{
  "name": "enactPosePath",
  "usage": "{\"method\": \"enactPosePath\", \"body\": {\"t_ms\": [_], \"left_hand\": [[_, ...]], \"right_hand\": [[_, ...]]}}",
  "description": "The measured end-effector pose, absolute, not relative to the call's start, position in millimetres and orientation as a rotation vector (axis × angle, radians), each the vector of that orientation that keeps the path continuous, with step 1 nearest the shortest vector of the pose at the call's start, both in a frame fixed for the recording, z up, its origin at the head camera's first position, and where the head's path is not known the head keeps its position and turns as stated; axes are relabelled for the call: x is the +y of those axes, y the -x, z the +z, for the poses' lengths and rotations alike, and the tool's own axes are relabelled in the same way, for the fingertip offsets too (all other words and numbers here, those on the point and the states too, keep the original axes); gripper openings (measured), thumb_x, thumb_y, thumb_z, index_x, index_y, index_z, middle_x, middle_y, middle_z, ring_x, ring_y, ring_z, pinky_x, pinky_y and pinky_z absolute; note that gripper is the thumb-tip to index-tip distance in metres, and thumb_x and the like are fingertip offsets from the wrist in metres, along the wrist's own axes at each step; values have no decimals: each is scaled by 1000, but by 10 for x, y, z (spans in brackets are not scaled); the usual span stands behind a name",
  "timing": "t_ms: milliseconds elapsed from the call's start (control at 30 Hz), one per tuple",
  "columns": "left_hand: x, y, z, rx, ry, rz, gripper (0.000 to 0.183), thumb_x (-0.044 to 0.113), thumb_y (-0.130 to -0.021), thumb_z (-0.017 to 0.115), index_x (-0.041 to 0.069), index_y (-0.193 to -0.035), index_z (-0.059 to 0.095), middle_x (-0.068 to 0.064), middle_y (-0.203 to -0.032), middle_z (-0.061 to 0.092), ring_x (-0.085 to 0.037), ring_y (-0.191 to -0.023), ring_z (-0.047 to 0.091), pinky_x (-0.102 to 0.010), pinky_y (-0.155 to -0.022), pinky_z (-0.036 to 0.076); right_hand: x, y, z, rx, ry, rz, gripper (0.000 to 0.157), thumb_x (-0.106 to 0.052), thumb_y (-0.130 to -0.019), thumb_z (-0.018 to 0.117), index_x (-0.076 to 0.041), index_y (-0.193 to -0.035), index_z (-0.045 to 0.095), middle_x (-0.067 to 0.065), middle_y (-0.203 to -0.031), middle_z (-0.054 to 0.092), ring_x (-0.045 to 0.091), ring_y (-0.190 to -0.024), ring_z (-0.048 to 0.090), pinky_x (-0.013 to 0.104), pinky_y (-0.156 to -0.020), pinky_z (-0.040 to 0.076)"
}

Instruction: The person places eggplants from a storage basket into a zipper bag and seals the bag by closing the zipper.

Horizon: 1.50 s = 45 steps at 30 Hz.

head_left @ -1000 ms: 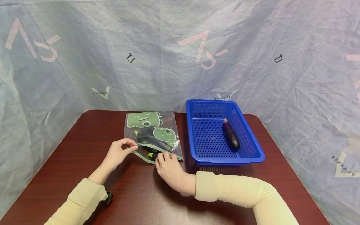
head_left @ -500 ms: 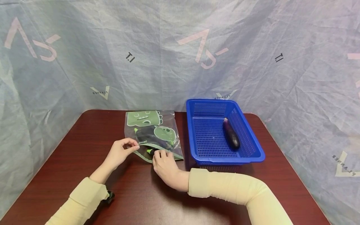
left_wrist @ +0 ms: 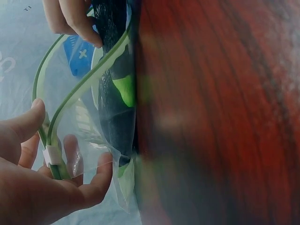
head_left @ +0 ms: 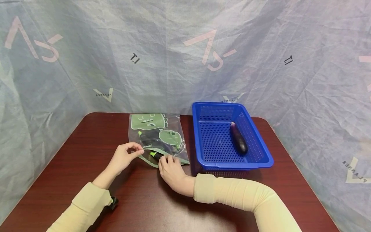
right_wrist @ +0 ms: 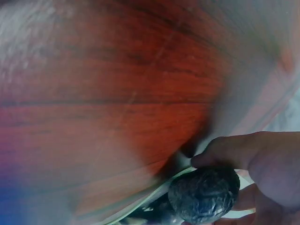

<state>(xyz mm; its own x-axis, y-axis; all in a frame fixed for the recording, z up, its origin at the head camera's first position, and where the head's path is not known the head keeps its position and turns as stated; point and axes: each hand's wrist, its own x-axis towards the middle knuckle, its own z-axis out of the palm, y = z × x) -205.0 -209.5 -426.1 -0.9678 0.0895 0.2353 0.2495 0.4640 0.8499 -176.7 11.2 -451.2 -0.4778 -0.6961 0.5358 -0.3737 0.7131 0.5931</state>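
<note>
A clear zip bag (head_left: pixel 147 121) with green animal prints lies flat, its mouth toward me. My left hand (head_left: pixel 124 158) pinches the left end of that mouth, by the white slider (left_wrist: pixel 51 155) in the left wrist view. My right hand (head_left: pixel 174 170) grips a dark eggplant (head_left: pixel 156 155) by its thick end, its bright green tip inside the mouth. In the right wrist view this rounded end (right_wrist: pixel 204 194) looks shiny and wrinkled, like film, between thumb and fingers. Further in, under the prints, lies another dark eggplant (head_left: pixel 149 138) with a green tip.
Right of the bag stands a blue perforated basket (head_left: pixel 196 138) with one purple eggplant (head_left: pixel 239 138) in it. Both are on a dark red-brown wooden table (head_left: pixel 139 199). A grey printed cloth (head_left: pixel 162 74) hangs behind the table.
My right hand has moved a little left and away from me, pushing the eggplant deeper into the bag's mouth. My left hand has stayed on the bag's edge.
</note>
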Motion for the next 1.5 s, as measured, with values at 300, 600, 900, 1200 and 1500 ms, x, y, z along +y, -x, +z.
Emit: {"method": "enactPosePath", "body": {"t_ms": [300,600,900,1200,1500], "left_hand": [[-2094,2028,-4245,-2555,287,-1523,13,19,-83,73,8,-90,68,-8,-86,67,-16,-73,54,-23,-61,44],[-2111,2035,-4261,-2558,286,-1529,14,18,-83,73,8,-90,68,-8,-85,66,-18,-73,54,-23,-61,44],[-2116,2047,-4245,-2581,285,-1508,12,18,-83,73,8,-88,68,-8,-84,67,-19,-73,54,-24,-62,44],[-2121,2053,-4257,-2594,272,-1507,12,18,-83,73,9,-88,68,-8,-84,67,-20,-73,54,-24,-61,44],[-2119,2052,-4253,-2602,266,-1520,12,18,-83,72,8,-88,68,-9,-85,67,-21,-73,54,-24,-60,44]], "right_hand": [[213,1755,-4495,-2201,-946,-472,32,-32,-85,52,-18,-112,64,1,-98,57,16,-77,53,26,-55,42],[407,1695,-4403,-2327,-1227,-364,62,-50,-70,71,-16,-119,54,6,-108,54,21,-85,56,27,-54,48],[593,1743,-4373,-2320,-1438,-231,49,-37,-70,74,-17,-109,52,6,-109,50,21,-87,57,29,-56,51],[651,1823,-4397,-2291,-1559,-194,28,-23,-78,67,-15,-103,55,8,-123,49,21,-92,58,30,-64,53],[594,1831,-4380,-2200,-1596,-189,21,-18,-77,64,-14,-96,55,5,-120,50,21,-94,55,29,-65,50]]}}
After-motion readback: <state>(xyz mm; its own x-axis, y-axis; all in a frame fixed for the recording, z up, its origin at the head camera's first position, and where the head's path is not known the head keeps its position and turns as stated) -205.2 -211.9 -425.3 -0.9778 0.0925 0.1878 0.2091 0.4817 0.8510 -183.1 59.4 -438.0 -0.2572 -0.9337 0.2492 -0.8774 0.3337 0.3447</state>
